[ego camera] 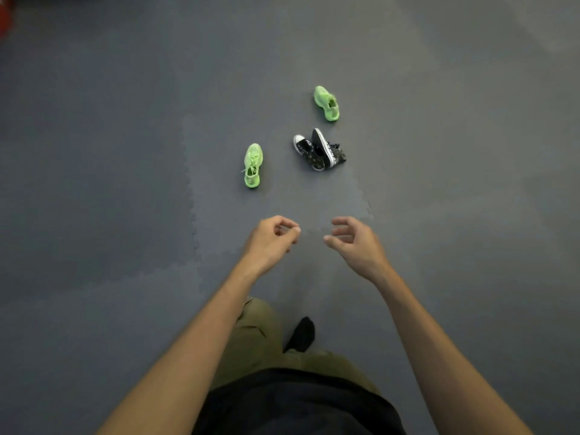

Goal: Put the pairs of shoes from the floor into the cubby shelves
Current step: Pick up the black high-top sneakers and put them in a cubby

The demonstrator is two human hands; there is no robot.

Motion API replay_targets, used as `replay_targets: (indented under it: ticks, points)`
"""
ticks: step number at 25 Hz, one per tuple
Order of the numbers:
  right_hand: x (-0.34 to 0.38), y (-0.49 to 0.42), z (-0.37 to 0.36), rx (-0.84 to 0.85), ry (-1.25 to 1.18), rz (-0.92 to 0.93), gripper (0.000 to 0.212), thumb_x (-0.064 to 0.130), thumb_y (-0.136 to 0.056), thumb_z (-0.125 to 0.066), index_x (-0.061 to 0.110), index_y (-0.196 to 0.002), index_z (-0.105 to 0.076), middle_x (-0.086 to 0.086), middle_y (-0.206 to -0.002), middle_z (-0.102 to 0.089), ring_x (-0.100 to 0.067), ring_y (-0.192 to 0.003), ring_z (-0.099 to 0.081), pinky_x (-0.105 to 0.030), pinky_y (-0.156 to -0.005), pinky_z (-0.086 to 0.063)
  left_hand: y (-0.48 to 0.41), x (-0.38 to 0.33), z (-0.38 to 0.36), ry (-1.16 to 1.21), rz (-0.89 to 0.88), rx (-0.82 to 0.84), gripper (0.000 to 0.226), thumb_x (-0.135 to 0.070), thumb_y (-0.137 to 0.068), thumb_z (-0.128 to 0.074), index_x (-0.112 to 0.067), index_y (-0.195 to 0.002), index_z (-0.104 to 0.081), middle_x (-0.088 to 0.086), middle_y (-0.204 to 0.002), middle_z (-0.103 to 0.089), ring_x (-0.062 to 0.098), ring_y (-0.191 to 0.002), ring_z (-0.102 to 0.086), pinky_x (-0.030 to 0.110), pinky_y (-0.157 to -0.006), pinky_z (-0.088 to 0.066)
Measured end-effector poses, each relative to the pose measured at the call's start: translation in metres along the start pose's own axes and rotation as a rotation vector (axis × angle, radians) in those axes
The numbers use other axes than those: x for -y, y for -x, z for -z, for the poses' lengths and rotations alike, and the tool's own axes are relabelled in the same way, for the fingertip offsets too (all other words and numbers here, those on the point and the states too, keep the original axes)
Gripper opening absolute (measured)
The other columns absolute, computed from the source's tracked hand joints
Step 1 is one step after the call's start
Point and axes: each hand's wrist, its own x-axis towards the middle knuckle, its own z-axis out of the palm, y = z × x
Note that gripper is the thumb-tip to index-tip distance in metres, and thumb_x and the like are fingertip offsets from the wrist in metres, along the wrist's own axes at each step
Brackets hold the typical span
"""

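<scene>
We see a grey floor (125,183) of interlocking mats carrying two green sneakers (253,165) (326,103) well apart, with two black high-tops (320,149) touching between them.

Two neon green sneakers (253,165) (326,103) and a black, white-soled patterned pair (320,149) lie mid-frame on grey floor mats (125,152); olive trousers (251,337), a black sock (301,334) at bottom.
</scene>
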Motion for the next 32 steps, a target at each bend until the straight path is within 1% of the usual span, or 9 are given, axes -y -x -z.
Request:
replay_targets:
  ticks: [4,7,11,14,19,23,26,29,32]
  points:
    - [0.026,-0.134,0.039,0.021,0.052,-0.016,0.044,0.023,-0.082,-0.078,0.017,-0.122,-0.060,-0.008,-0.106,-0.069,-0.020,-0.089,-0.070,-0.040,-0.082,-0.057,-0.127,-0.038,-0.005,0.065,0.072,-0.021,0.010,-0.035,-0.083,-0.065,-0.026,-0.081,-0.068,-0.004,-0.061,-0.070,0.017,-0.055,-0.061,0.035,-0.067,-0.054]
    - [0.040,-0.243,0.064,-0.007,0.073,-0.065,0.045,0.023,-0.083,-0.078,0.017,-0.124,-0.060,-0.008,-0.107,-0.069,-0.019,-0.091,-0.069,-0.039,-0.082,-0.057,-0.241,-0.063,-0.014,0.058,0.102,-0.004,0.016,-0.043,-0.077,-0.062,-0.028,-0.080,-0.069,-0.007,-0.061,-0.072,0.016,-0.057,-0.063,0.041,-0.074,-0.059]
    - [0.049,-0.388,0.082,-0.033,0.055,-0.152,0.045,0.023,-0.084,-0.076,0.018,-0.125,-0.059,-0.008,-0.107,-0.069,-0.019,-0.094,-0.068,-0.041,-0.083,-0.057,-0.390,-0.095,-0.030,-0.066,0.172,0.049,0.018,-0.048,-0.075,-0.059,-0.031,-0.077,-0.064,-0.006,-0.074,-0.075,0.024,-0.072,-0.070,0.046,-0.081,-0.060]
    - [0.035,-0.490,0.090,-0.025,0.094,-0.225,0.047,0.025,-0.085,-0.076,0.019,-0.127,-0.058,-0.006,-0.108,-0.068,-0.016,-0.093,-0.067,-0.038,-0.085,-0.056,-0.495,-0.093,-0.055,-0.127,0.245,0.107,0.012,-0.042,-0.078,-0.060,-0.031,-0.074,-0.062,0.004,-0.089,-0.077,0.033,-0.087,-0.073,0.050,-0.083,-0.059]
    - [-0.051,-0.657,0.068,0.015,0.125,-0.270,0.044,0.025,-0.084,-0.075,0.025,-0.124,-0.058,0.001,-0.103,-0.068,-0.016,-0.096,-0.066,-0.041,-0.091,-0.055,-0.645,-0.042,-0.113,-0.121,0.384,0.057,0.015,-0.048,-0.074,-0.056,-0.035,-0.074,-0.063,-0.006,-0.084,-0.076,0.021,-0.083,-0.073,0.042,-0.082,-0.060]
    - [-0.151,-0.777,0.036,0.067,0.190,-0.268,0.049,0.030,-0.083,-0.075,0.031,-0.128,-0.054,0.006,-0.110,-0.064,-0.015,-0.106,-0.061,-0.033,-0.088,-0.050,-0.758,0.025,-0.179,-0.130,0.411,-0.046,0.009,-0.042,-0.078,-0.058,-0.037,-0.075,-0.065,-0.018,-0.078,-0.070,0.008,-0.081,-0.069,0.031,-0.081,-0.056]
    - [-0.225,-0.853,0.019,0.089,0.269,-0.248,0.057,0.032,-0.083,-0.073,0.030,-0.134,-0.048,0.004,-0.123,-0.063,-0.016,-0.115,-0.057,-0.037,-0.095,-0.050,-0.829,0.084,-0.224,-0.164,0.441,-0.083,0.009,-0.034,-0.085,-0.062,-0.034,-0.091,-0.068,-0.017,-0.087,-0.069,0.012,-0.091,-0.069,0.031,-0.085,-0.054]
    - [-0.291,-0.926,0.006,0.102,0.351,-0.267,0.067,0.028,-0.082,-0.073,0.024,-0.141,-0.041,-0.003,-0.124,-0.063,-0.023,-0.115,-0.059,-0.036,-0.095,-0.049,-0.887,0.135,-0.263,-0.194,0.453,-0.127,0.028,-0.031,-0.088,-0.062,-0.030,-0.116,-0.064,-0.010,-0.101,-0.067,0.015,-0.097,-0.065,0.031,-0.082,-0.049]
    - [-0.343,-0.986,-0.011,0.067,0.389,-0.338,0.080,0.024,-0.081,-0.070,0.019,-0.149,-0.028,-0.013,-0.129,-0.059,-0.032,-0.118,-0.056,-0.040,-0.100,-0.047,-0.925,0.169,-0.293,-0.261,0.435,-0.176,0.034,-0.034,-0.091,-0.059,-0.032,-0.126,-0.058,-0.003,-0.112,-0.062,0.012,-0.086,-0.058,0.032,-0.077,-0.044]
